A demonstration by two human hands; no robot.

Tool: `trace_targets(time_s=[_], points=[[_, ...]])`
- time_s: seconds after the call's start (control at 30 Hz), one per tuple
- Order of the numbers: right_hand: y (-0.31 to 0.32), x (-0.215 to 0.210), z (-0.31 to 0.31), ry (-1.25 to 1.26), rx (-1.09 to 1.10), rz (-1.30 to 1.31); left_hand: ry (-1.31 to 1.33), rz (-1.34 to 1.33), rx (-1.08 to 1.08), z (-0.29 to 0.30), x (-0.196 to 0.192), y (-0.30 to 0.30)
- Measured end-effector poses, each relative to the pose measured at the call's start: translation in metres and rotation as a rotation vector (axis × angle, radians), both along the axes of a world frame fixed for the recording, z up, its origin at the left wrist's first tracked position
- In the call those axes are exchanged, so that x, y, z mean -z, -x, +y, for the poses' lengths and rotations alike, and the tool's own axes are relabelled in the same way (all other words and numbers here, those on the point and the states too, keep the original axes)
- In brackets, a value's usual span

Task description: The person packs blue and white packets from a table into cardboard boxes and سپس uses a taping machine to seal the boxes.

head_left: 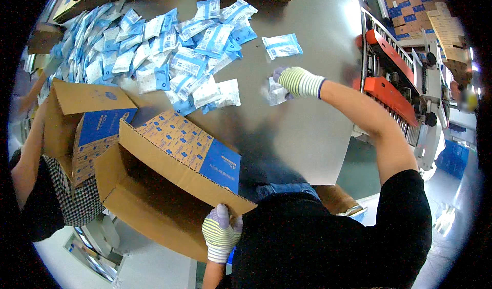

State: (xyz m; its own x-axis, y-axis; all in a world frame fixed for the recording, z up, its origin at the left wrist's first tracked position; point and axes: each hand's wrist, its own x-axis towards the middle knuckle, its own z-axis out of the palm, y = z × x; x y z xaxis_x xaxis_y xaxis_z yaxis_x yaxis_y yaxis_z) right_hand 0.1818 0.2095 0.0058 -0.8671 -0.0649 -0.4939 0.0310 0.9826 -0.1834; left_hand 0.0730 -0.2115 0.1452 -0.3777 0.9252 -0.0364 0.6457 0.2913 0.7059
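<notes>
Grey table (pixel 318 140): my right hand (pixel 300 83) pinches a packet (pixel 277 96) at 1 o'clock, left hand (pixel 222 232) grips the box (pixel 179 144) at 8 by one edge, so a slip there could tip it.

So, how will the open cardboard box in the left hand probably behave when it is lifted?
The cardboard box is probably light for its size, since its walls look thin. It may tilt or twist, as the left hand grips it near one corner. It seems fairly stiff, because its edges look straight.
</notes>
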Motion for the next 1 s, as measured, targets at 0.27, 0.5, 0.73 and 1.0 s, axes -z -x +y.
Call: trace_targets(time_s=[0.27, 0.5, 0.73, 1.0], points=[[-0.032, -0.017, -0.066, -0.146, 0.704, -0.159, -0.049, 0.011, 0.025, 0.000, 0.005, 0.002], [-0.086, 0.033, -0.114, -0.203, 0.586, 0.082, -0.044, 0.033, 0.016, -0.004, 0.005, 0.000], [-0.084, -0.085, -0.142, -0.087, 0.266, 0.921, -0.031, 0.141, 0.090, -0.015, 0.015, 0.002], [-0.084, -0.127, -0.158, -0.190, 0.170, 0.996, -0.023, 0.098, 0.012, -0.014, 0.012, -0.004]])
